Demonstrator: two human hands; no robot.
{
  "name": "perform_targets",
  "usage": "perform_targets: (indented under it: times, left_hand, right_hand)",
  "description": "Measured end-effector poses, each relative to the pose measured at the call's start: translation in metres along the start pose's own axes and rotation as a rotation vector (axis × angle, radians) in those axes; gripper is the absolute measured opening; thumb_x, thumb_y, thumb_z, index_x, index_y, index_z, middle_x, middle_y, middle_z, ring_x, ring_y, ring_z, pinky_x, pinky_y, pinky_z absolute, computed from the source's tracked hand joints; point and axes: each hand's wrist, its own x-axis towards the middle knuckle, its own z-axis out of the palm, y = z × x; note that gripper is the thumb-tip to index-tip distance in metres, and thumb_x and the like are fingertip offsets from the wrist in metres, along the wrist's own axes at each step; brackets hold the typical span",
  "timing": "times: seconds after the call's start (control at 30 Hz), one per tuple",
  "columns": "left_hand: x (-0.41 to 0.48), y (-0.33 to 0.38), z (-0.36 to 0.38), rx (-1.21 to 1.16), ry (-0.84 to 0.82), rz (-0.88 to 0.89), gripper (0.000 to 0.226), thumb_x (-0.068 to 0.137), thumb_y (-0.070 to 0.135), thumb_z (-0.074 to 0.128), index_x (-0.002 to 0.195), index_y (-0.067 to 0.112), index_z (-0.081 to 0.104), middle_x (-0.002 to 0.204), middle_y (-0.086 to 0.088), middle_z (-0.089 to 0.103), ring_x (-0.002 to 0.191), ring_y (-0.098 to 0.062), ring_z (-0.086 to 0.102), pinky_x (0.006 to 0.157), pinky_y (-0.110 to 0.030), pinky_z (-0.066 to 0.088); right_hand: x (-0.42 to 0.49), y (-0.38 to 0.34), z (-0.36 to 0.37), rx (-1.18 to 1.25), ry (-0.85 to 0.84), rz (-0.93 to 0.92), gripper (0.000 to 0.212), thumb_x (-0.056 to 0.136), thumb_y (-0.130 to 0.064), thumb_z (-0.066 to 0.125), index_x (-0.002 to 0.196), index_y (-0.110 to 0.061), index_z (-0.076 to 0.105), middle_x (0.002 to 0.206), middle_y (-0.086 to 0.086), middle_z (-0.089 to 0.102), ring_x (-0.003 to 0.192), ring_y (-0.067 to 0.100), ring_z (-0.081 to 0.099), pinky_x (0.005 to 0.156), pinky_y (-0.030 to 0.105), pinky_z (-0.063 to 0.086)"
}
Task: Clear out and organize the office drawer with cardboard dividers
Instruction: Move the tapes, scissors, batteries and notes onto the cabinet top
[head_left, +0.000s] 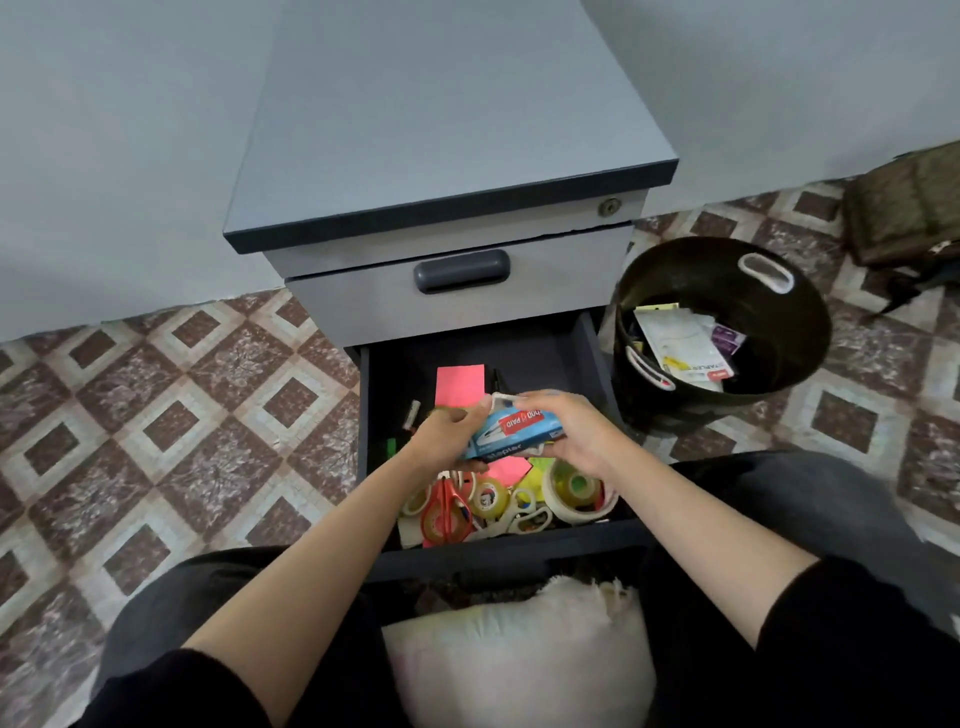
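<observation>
Cushion (519, 660) at knees; above open drawer (535, 353), left hand (441, 439) and right hand (579, 436) — fingers curled — grip blue stapler box (514, 434) at both ends.

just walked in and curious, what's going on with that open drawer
A person seated at the open drawer holds a blue stapler box over it with both hands, the left hand at one end and the right hand at the other. Tape rolls, orange scissors and pink notes lie in the drawer. A black bin beside it holds some packets. No cardboard dividers are in view.
</observation>
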Motion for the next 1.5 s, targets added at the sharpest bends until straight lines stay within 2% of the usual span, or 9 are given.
perform_targets:
  times: [0.2,0.5,0.7,0.83,0.97,1.07,1.17,1.23,1.5]
  left_hand:
    - [-0.007,0.029,0.026,0.085,-0.225,0.031,0.035,0.088,0.036,0.059,0.109,0.008,0.059,0.088,-0.006,0.066,0.070,-0.011,0.065,0.056,-0.016,0.053]
    - [0.011,0.095,0.083,-0.086,-0.238,0.046,0.022,0.086,0.021,0.065,0.095,0.001,0.062,0.093,-0.013,0.065,0.081,-0.017,0.065,0.067,-0.021,0.058]
    - [0.038,0.126,0.121,-0.177,-0.154,-0.006,0.030,0.086,0.015,0.066,0.109,-0.002,0.059,0.097,-0.013,0.062,0.084,-0.016,0.062,0.063,-0.023,0.055]
    - [0.054,0.133,0.141,-0.153,-0.128,0.001,0.021,0.086,0.015,0.066,0.102,0.003,0.060,0.098,-0.011,0.062,0.085,-0.014,0.061,0.068,-0.024,0.055]
    - [0.066,0.144,0.165,-0.211,-0.103,0.034,0.036,0.082,0.015,0.070,0.110,-0.004,0.056,0.097,-0.012,0.064,0.080,-0.015,0.064,0.065,-0.022,0.057]
    - [0.076,0.155,0.177,-0.321,-0.143,0.080,0.056,0.083,0.015,0.068,0.131,-0.002,0.044,0.118,-0.017,0.058,0.094,-0.021,0.063,0.083,-0.033,0.055]
    - [0.082,0.158,0.177,-0.227,-0.157,0.132,0.080,0.084,0.018,0.068,0.148,0.016,0.019,0.136,-0.015,0.046,0.111,-0.024,0.056,0.093,-0.035,0.047]
    - [0.084,0.151,0.172,-0.137,-0.157,0.130,0.090,0.083,0.018,0.070,0.150,0.019,0.010,0.144,-0.015,0.039,0.124,-0.027,0.047,0.096,-0.036,0.043]
    - [0.067,0.126,0.143,-0.059,-0.162,0.110,0.087,0.083,0.016,0.069,0.149,0.021,0.014,0.142,-0.012,0.043,0.125,-0.026,0.048,0.108,-0.046,0.036]
  right_hand:
    - [-0.022,-0.021,-0.045,0.020,0.023,-0.036,0.005,0.084,-0.010,0.064,0.084,-0.006,0.062,0.086,0.013,0.064,0.077,0.021,0.064,0.061,0.029,0.052]
    - [-0.041,-0.066,-0.111,-0.035,0.156,-0.026,0.034,0.083,-0.030,0.069,0.106,-0.007,0.059,0.096,0.013,0.063,0.083,0.022,0.065,0.061,0.037,0.058]
    - [-0.036,-0.081,-0.153,0.046,0.214,-0.077,0.014,0.086,-0.023,0.066,0.090,-0.013,0.057,0.094,0.011,0.058,0.078,0.022,0.060,0.062,0.032,0.058]
    - [-0.027,-0.080,-0.172,0.084,0.273,-0.085,0.028,0.087,-0.021,0.066,0.109,-0.007,0.057,0.106,0.015,0.060,0.080,0.023,0.063,0.057,0.032,0.057]
    - [-0.019,-0.081,-0.193,0.161,0.345,-0.077,0.034,0.086,-0.023,0.067,0.113,-0.004,0.057,0.114,0.017,0.059,0.090,0.027,0.065,0.069,0.040,0.058]
    - [-0.018,-0.088,-0.208,0.257,0.383,-0.118,0.032,0.087,-0.037,0.064,0.102,-0.009,0.060,0.103,0.013,0.061,0.089,0.026,0.064,0.073,0.040,0.057]
    - [-0.013,-0.086,-0.224,0.055,0.529,-0.091,0.045,0.088,-0.057,0.049,0.096,-0.014,0.060,0.102,0.008,0.059,0.090,0.023,0.058,0.082,0.042,0.051]
    - [-0.011,-0.077,-0.231,-0.095,0.618,-0.031,0.062,0.089,-0.062,0.041,0.116,-0.008,0.057,0.114,0.010,0.059,0.094,0.025,0.057,0.082,0.039,0.049]
    - [-0.019,-0.070,-0.218,-0.156,0.601,-0.013,0.049,0.094,-0.047,0.046,0.122,-0.008,0.053,0.115,0.011,0.056,0.104,0.031,0.057,0.075,0.041,0.054]
